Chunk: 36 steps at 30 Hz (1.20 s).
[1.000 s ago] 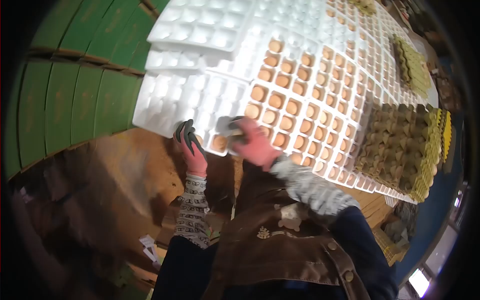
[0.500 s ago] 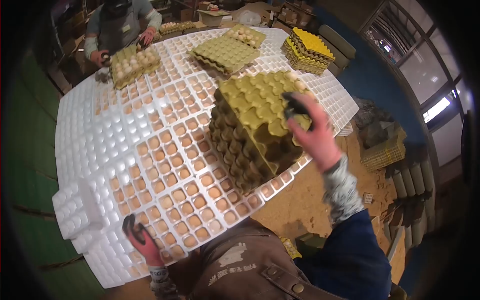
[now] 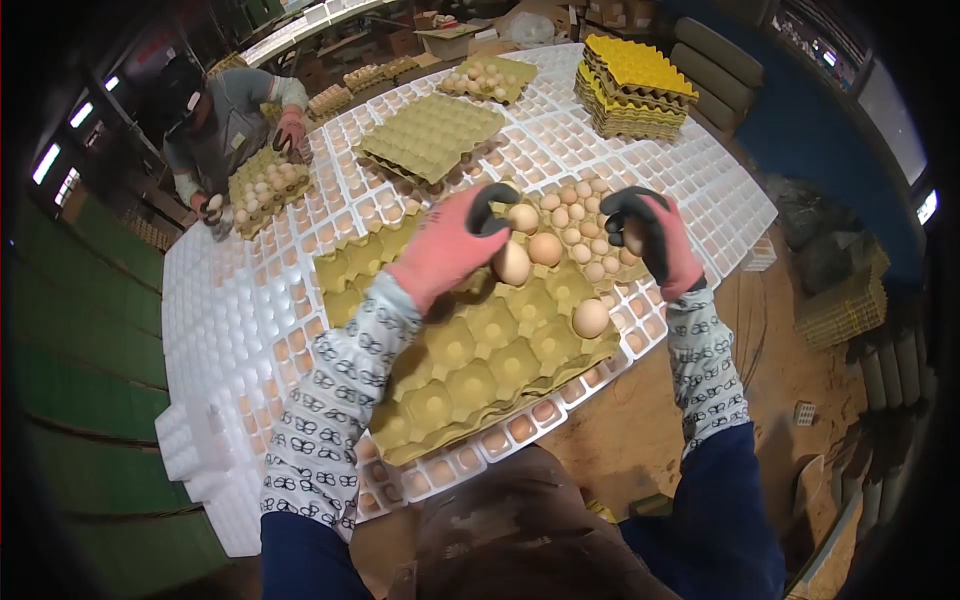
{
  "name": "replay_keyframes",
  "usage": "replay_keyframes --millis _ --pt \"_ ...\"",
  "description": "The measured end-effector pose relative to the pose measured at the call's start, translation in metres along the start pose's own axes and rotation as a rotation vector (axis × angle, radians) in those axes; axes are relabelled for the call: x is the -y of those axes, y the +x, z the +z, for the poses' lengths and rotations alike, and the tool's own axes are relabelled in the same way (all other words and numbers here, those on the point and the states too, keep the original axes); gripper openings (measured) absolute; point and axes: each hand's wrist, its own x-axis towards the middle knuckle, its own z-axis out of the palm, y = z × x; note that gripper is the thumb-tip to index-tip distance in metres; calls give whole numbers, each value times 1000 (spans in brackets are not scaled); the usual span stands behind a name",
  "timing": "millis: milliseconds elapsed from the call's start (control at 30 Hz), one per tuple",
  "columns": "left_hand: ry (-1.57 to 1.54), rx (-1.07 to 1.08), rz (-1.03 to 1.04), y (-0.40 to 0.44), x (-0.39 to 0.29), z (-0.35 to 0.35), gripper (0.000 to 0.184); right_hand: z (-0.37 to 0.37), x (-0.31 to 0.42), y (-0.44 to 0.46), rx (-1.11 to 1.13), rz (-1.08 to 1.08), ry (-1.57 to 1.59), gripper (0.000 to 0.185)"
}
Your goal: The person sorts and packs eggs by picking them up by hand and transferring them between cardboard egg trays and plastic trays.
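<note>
An olive pulp egg tray [image 3: 470, 385] lies at a slant in front of me on the white cell trays. Loose eggs rest on it, including a brown egg [image 3: 545, 249] and another egg [image 3: 590, 318] near its right corner. My left hand [image 3: 450, 240], in a pink glove with black fingertips, is curled with thumb and fingers at an egg [image 3: 523, 218]. Beneath that, a pale egg [image 3: 512, 263] sits by its thumb. My right hand [image 3: 660, 240] is closed round an egg [image 3: 632, 237], partly hidden by the fingers. Between my hands, beyond the tray, smaller-looking eggs [image 3: 575, 225] sit close together.
White cell trays [image 3: 235, 290] cover the table, many holding eggs. Further back are an olive tray stack [image 3: 430, 138], a tray with eggs [image 3: 487, 78] and a yellow-topped stack [image 3: 635, 85]. At the far left, a co-worker [image 3: 225, 120] handles eggs over another tray [image 3: 265, 190].
The tilted tray stack under my right hand now appears as trays lying flat. My left hand has moved from the near left table edge to the eggs; my right hand now holds an egg.
</note>
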Motion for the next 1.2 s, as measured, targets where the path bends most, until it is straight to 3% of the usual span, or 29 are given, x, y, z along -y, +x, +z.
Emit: replay_keyframes --millis 33,67,100,167,200,267,300,333,367,400,433,500,533,567,600,633,667,767,800,833,900,933,967,1033,1067,1167,1200 --pt "-143 -10 66 3 18 -2 45 22 22 8 -19 271 -162 26" --pt "144 57 74 -1 18 -3 46 47 41 10 69 194 -691 42" --pt "401 135 137 -6 4 -4 51 58 22 8 130 -32 -1121 55" --pt "606 178 129 -10 -18 10 58 77 16 17 323 86 -1109 59" --pt "584 92 124 -8 -9 19 60 76 25 23 367 177 -1145 60" --pt "398 99 21 -8 -10 17 62 73 51 30 465 335 -1143 61" --pt "312 98 -21 -5 -11 14 63 71 44 28 438 254 -1098 61" --pt "-97 -46 48 -6 1 11 53 66 32 22 404 178 -1049 62" --pt "-451 -141 -105 -1 9 -3 41 61 25 16 361 108 -1000 62" --pt "-657 -199 -148 8 13 -12 37 56 28 13 315 151 -901 61" --pt "-870 -268 -196 14 13 -15 34 45 44 16 365 384 -531 54" --pt "-593 -142 -307 26 -2 -17 32 13 17 11 358 448 166 55" --pt "-11 -13 -306 36 -11 -10 37 9 23 -1 247 326 232 55" --pt "481 -35 -99 39 -17 10 42 6 29 -12 137 207 293 55" --pt "779 -136 79 40 -7 28 43 -2 27 -15 132 340 441 57" --pt "1073 -235 257 37 -9 41 44 -18 28 -11 336 359 284 57" --pt "1040 -56 65 45 -13 37 44 -22 32 -14 528 146 -88 60" --pt "74 136 -325 59 -13 6 39 7 61 -35 693 -286 -1171 61" --pt "-185 69 -224 64 17 -7 31 14 61 -34 755 -234 -1134 58" --pt "-693 -44 -321 57 15 -16 27 12 60 -34 685 -263 -1034 57" --pt "-897 -221 -178 56 16 -22 33 1 59 -35 554 -314 -840 56" --pt "-858 -137 -109 63 29 -28 40 -5 61 -37 518 -65 -517 60" --pt "-633 -35 -166 73 40 -37 47 -2 60 -41 422 67 -301 51" --pt "486 6 -202 81 21 -16 63 9 64 -49 232 269 -12 54" --pt "968 78 -92 80 4 -3 74 18 68 -52 150 359 56 66" --pt "982 168 -138 92 -7 -1 67 60 70 -61 68 392 352 65" --pt "757 22 -51 94 2 -7 58 76 75 -64 41 399 470 66"
